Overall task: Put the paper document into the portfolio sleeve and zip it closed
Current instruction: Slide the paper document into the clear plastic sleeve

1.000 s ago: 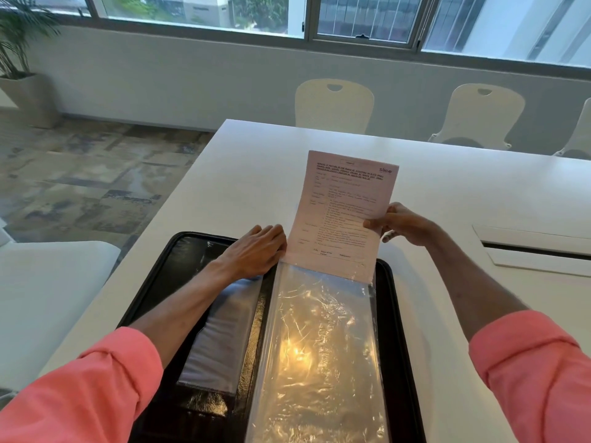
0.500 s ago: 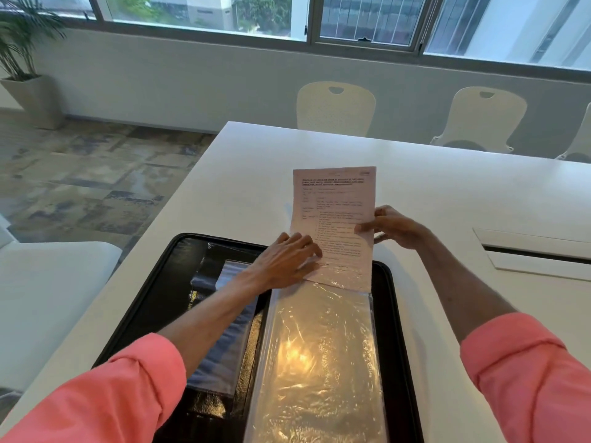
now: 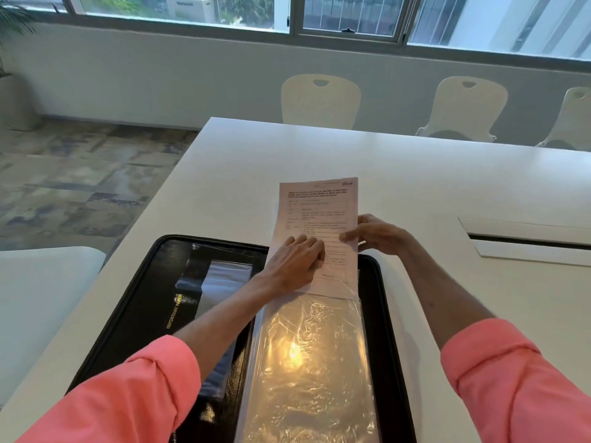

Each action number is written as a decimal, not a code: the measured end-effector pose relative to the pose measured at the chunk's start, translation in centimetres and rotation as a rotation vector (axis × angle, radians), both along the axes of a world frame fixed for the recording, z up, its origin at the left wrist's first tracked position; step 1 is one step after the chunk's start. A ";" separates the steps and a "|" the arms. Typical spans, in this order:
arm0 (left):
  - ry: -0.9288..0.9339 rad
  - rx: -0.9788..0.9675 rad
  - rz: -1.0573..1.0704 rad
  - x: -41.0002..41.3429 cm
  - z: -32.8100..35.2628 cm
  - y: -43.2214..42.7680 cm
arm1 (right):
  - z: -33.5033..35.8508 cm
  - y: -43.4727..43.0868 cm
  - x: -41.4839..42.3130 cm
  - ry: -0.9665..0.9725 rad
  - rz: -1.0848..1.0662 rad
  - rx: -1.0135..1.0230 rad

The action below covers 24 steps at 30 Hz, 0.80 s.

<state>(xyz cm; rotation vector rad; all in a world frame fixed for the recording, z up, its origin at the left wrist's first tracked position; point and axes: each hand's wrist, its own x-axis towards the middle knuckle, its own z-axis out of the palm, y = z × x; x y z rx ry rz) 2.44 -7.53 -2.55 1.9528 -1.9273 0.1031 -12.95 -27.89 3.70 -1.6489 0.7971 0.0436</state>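
White bench (image 3: 415,187) by windowed wall, left hand (image 3: 295,262) flat on paper document (image 3: 316,219), right hand (image 3: 374,236) pinching its edge, bottom seemingly inside clear sleeve (image 3: 307,362)

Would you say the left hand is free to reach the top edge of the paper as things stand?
Probably yes. The left hand lies flat on the lower paper, and the upper part beyond its fingers is bare. The right hand holds only the right edge, so nothing blocks the way.
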 end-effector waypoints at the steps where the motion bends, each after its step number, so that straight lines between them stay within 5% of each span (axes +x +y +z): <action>1: 0.001 0.004 -0.002 -0.1 0.0 -0.1 | 0.0 0.0 0.1 -0.001 -0.001 0.012; 14: 0.114 -0.051 -0.003 -6.3 0.1 -4.7 | -0.4 1.3 2.7 -0.128 -0.323 0.013; 24: 0.315 -0.074 0.055 -6.3 0.6 -4.7 | -1.4 0.1 0.7 -0.011 -0.087 0.098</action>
